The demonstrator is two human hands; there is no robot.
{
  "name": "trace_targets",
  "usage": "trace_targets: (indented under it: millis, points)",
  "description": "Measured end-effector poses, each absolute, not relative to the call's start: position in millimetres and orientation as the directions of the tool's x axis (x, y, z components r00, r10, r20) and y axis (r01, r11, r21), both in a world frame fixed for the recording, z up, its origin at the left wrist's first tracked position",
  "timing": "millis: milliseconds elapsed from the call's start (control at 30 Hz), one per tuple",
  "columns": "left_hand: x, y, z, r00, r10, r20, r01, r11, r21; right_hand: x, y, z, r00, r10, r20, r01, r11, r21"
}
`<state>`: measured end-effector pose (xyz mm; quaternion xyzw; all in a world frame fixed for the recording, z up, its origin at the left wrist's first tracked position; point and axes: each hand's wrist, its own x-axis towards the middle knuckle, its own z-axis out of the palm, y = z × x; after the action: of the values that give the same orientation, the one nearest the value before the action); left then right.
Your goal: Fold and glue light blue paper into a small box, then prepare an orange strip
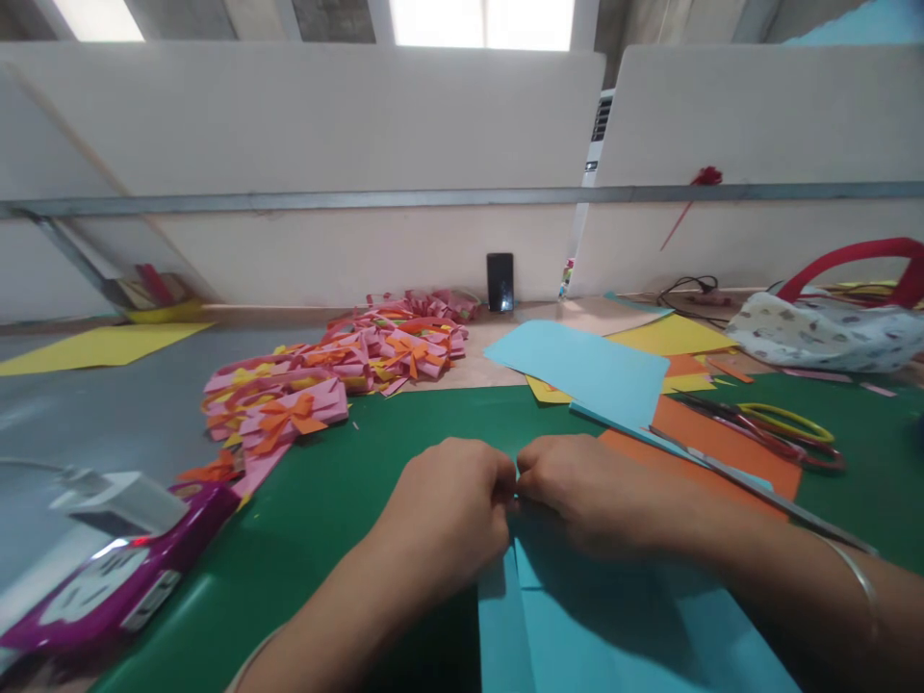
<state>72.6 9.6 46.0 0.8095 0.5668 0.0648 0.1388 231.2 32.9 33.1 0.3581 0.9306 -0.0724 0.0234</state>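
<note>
A light-blue sheet of paper (606, 635) lies in front of me on the green mat, with crease lines and a strip along its left side. My left hand (453, 500) is closed, thumb and fingers pinching the paper at its far edge. Right beside it, my right hand (577, 489) pinches the same edge, its fingertips almost touching those of the left. The fingers cover the pinched part of the paper. Beyond the right hand lie another light-blue sheet (592, 364) and an orange sheet (765, 452).
Pink paper pieces with orange bows (289, 419) are heaped at the left back. A purple power strip (151, 568) with a white charger (130, 505) lies at left. Scissors (786, 433), a long thin blade (765, 491) and a red-handled patterned bag (823, 332) are at right. A phone (500, 282) leans on the partition.
</note>
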Motion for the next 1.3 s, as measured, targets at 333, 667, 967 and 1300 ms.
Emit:
trace_targets:
  millis: [333, 667, 967, 1300]
  points:
    - [70.4, 12.4, 47.5, 0.328, 0.944, -0.041, 0.902, -0.3, 0.31, 235.9, 38.8, 26.9, -0.76, 0.606, 0.235, 0.57, 0.795, -0.207]
    - [74.4, 12.0, 47.7, 0.325, 0.946, 0.004, 0.887, -0.306, 0.345, 234.2, 43.2, 29.5, -0.73, 0.681, -0.047, 0.68, 0.718, -0.148]
    - [66.1, 8.6, 44.6, 0.417, 0.897, -0.145, 0.851, -0.33, 0.408, 235.2, 43.8, 34.1, -0.728, 0.685, 0.004, 0.684, 0.727, -0.061]
    - [65.5, 15.7, 47.5, 0.416, 0.89, -0.184, 0.575, -0.102, 0.812, 240.3, 50.7, 33.3, -0.659, 0.752, -0.027, 0.748, 0.659, 0.074]
